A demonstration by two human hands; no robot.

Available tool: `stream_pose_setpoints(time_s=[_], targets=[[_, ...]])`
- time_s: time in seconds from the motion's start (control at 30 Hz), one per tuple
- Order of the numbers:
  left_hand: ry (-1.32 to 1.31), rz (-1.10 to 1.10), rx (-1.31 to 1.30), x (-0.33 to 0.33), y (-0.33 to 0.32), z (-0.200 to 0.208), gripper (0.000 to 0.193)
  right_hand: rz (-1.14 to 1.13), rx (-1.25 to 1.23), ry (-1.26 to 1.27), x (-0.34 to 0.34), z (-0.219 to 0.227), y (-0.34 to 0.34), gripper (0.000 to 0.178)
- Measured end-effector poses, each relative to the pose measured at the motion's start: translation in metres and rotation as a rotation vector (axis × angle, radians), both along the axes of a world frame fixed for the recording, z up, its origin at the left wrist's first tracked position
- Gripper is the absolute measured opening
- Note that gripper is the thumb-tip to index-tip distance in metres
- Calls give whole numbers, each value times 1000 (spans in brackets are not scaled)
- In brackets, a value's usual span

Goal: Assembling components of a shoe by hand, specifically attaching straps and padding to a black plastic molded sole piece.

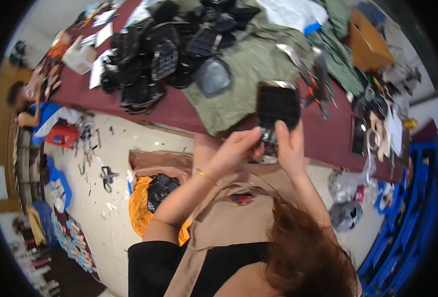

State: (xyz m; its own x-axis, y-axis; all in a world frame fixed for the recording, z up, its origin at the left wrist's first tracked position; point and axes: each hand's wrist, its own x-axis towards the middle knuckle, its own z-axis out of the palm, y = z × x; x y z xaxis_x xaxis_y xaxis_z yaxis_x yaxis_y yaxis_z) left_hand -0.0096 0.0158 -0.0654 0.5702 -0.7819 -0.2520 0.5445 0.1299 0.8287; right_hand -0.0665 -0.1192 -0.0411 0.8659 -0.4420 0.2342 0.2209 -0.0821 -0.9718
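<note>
Over the table's near edge, I hold up a glossy black rounded pouch-like piece (278, 105) with a grid pattern on its face. My right hand (291, 143) grips its lower right side, the thumb pressed on its front. My left hand (240, 147) is closed at its lower end, and what its fingers pinch is partly hidden. Behind the piece, an olive-green cloth (248, 74) is spread out. On that cloth lies a dark grey rounded panel (212, 76). Red-handled scissors (314, 89) rest right of my hands.
A pile of similar black pieces (167, 52) covers the table's (189, 106) far left. A cardboard box (368, 42) and a phone (358, 134) are on the right. Below stand blue racks (402, 213) and an orange bag (140, 205). Another person (28, 106) sits far left.
</note>
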Motion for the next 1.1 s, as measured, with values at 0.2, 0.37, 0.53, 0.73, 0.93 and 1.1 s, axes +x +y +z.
stream_pose_setpoints(time_s=[0.2, 0.37, 0.53, 0.73, 0.93, 1.1], targets=[[-31, -75, -132, -25, -14, -1, 24, 69, 627, 194, -2, -6, -17, 28], [-538, 84, 147, 2, 19, -13, 40, 203, 635, 292, -24, -18, -28, 34], [-476, 454, -74, 1, -11, 31, 39, 260, 617, 324, -13, -12, -4, 46], [-457, 464, -47, 1, -11, 11, 36, 234, 433, 280, -14, -26, -14, 46], [-556, 419, 16, -4, -21, 8, 31, 200, 145, 168, -11, -36, -18, 36], [-603, 384, 46, -3, -18, 14, 29, 276, 721, 259, -16, -17, -24, 35]])
